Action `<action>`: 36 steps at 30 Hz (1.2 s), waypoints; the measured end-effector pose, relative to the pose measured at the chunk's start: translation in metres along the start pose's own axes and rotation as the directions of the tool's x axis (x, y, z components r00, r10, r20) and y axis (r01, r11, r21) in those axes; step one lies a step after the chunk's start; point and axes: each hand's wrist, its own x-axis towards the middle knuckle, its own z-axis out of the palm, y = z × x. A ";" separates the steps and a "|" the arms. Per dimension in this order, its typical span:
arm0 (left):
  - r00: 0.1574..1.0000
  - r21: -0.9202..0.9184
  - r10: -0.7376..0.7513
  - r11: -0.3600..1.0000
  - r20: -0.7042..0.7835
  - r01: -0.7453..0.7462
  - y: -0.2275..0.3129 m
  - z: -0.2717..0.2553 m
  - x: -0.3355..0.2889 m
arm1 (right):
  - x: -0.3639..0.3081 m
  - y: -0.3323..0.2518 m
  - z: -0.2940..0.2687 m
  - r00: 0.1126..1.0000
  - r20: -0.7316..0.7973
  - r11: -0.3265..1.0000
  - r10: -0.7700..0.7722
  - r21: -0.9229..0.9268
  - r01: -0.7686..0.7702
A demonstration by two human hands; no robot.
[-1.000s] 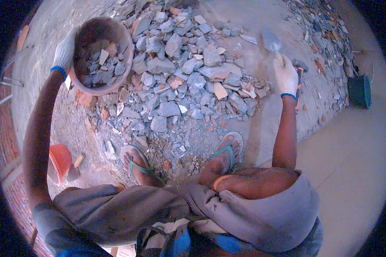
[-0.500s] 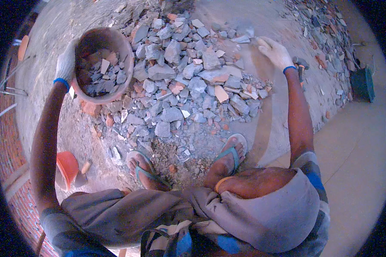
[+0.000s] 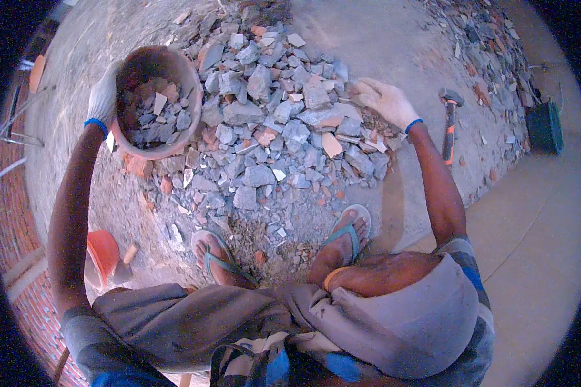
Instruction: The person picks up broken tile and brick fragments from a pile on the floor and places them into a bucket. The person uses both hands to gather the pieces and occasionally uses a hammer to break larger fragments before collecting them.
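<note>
A round, deep pan (image 3: pixel 194 109) with a dusty rim stands tilted at the left edge of a heap of grey stone rubble (image 3: pixel 259 84). Broken stones and pale tile pieces (image 3: pixel 159 103) lie inside it. My left hand (image 3: pixel 103 97), in a white knit glove with a blue cuff, is closed on the pan's left rim; its fingertips are partly hidden. On the heap's right edge, my gloved right hand (image 3: pixel 386 102) reaches in with fingers stretched out against the stones. I see nothing held in it.
A hammer (image 3: pixel 450 122) with a black and orange handle lies right of my right hand. Farther right are a second rubble strip (image 3: pixel 490 71) and a dark green bucket (image 3: pixel 545 128). An orange container (image 3: pixel 102 257) stands at lower left. My sandalled feet (image 3: pixel 352 233) border the heap.
My right hand has moved left and slightly down, from above the bare ground onto the heap's right edge. The hammer now shows fully. My left hand and the pan have barely shifted.
</note>
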 end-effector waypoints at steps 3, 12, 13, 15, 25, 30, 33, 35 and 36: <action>0.999 -0.026 -0.045 0.999 -0.020 0.044 -0.009 0.001 0.008 | -0.021 -0.007 -0.002 0.996 0.067 0.996 0.050 0.076 -0.055; 0.998 0.037 -0.017 0.999 -0.053 0.019 -0.007 0.000 0.009 | -0.045 -0.010 0.004 0.973 0.128 0.924 0.190 0.313 -0.222; 0.999 0.040 -0.013 0.999 -0.051 0.015 -0.005 -0.001 0.007 | -0.047 -0.011 0.004 0.985 0.078 0.932 0.155 0.318 -0.172; 0.999 0.042 -0.001 0.999 -0.046 0.003 -0.001 -0.002 0.002 | -0.052 -0.014 0.000 0.989 0.026 0.937 0.147 0.316 -0.147; 0.957 0.426 0.277 0.857 0.089 -0.288 -0.021 0.002 0.019 | -0.071 -0.052 -0.060 0.949 -0.070 0.941 0.307 0.169 -0.292; 0.923 0.608 0.367 0.708 0.119 -0.360 -0.022 -0.004 0.007 | -0.054 -0.115 -0.074 0.972 -0.062 0.964 0.228 0.152 -0.217; 0.917 0.393 0.396 0.836 0.052 -0.384 -0.011 0.001 -0.003 | -0.034 -0.164 -0.073 1.000 0.006 0.980 0.013 0.201 -0.014; 0.956 0.267 0.290 0.918 0.051 -0.292 -0.003 0.006 -0.001 | -0.011 -0.199 -0.047 0.956 -0.113 0.947 -0.272 0.144 0.287; 0.981 0.196 0.188 0.961 0.054 -0.195 -0.001 0.006 0.000 | -0.003 -0.217 -0.033 0.928 -0.106 0.923 -0.357 0.115 0.368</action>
